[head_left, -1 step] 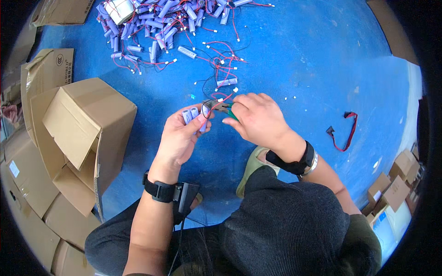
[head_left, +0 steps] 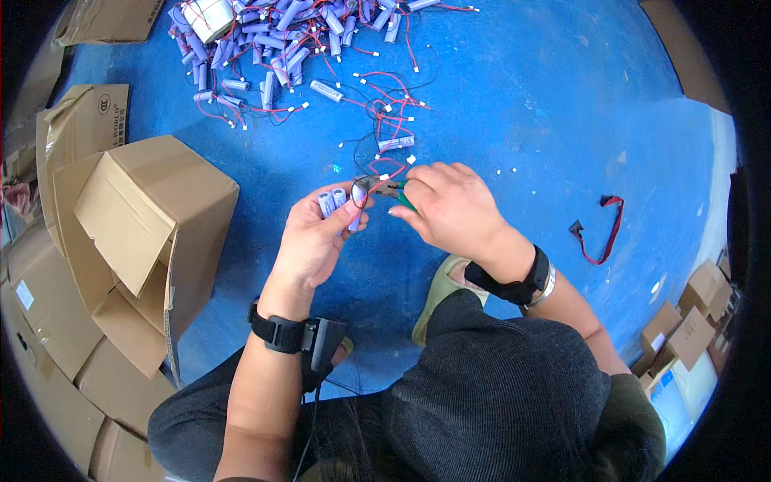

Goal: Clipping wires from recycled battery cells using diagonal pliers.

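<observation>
My left hand [head_left: 315, 229] is closed around several purple cylindrical battery cells [head_left: 340, 198], their ends pointing up past the fingers. One cell [head_left: 358, 197] is pinched by thumb and fingers, with red and black wires [head_left: 387, 165] running from its top to a white connector. My right hand [head_left: 450, 201] grips green-handled pliers [head_left: 401, 193]. The metal jaws of the pliers meet the wires at the top of that cell; whether they touch the cell itself, I cannot tell. Beyond my hands a loose wired cell [head_left: 396, 144] lies on the blue floor.
A large heap of purple wired cells [head_left: 265, 48] with a white roll-like object [head_left: 209, 18] lies at the far left. An open cardboard box [head_left: 193, 185] stands left, near more cartons [head_left: 56, 297]. A dark red strap [head_left: 614, 229] lies right. Small boxes [head_left: 687, 337] stand at the right edge.
</observation>
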Tool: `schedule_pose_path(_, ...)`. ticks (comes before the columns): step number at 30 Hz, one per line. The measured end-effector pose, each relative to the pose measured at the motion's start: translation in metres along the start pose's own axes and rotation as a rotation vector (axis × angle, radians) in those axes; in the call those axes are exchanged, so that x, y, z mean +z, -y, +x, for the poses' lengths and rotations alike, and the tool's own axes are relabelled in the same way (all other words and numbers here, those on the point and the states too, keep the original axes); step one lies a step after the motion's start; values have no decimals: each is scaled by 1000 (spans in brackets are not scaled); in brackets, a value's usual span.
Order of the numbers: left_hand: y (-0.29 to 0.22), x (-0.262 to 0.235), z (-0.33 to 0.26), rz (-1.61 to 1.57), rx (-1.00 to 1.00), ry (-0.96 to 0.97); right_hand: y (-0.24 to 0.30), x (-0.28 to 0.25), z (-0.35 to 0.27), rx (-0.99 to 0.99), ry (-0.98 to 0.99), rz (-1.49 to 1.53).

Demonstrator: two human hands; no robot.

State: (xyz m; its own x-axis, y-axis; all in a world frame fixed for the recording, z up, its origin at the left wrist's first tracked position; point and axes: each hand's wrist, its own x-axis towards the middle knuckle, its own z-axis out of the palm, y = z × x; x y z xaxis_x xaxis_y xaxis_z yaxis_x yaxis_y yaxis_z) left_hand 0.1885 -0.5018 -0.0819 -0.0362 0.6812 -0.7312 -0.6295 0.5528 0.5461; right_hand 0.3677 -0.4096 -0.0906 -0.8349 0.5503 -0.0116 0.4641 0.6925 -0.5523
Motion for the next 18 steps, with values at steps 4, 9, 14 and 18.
schedule_pose_path(4, -7, -8, -4, 72, 56, 75, 2, -12, 6, 64, 243, 344)
schedule_pose_path(9, -16, -8, -7, 44, 80, 161, -6, 4, -5, 493, 566, 1817)
schedule_pose_path(14, -18, -5, -7, -111, 63, 248, -5, -7, -2, 487, 596, 2147)
schedule_pose_path(18, -25, -3, -7, -137, 62, 387, 4, -6, -9, 411, 494, 2236)
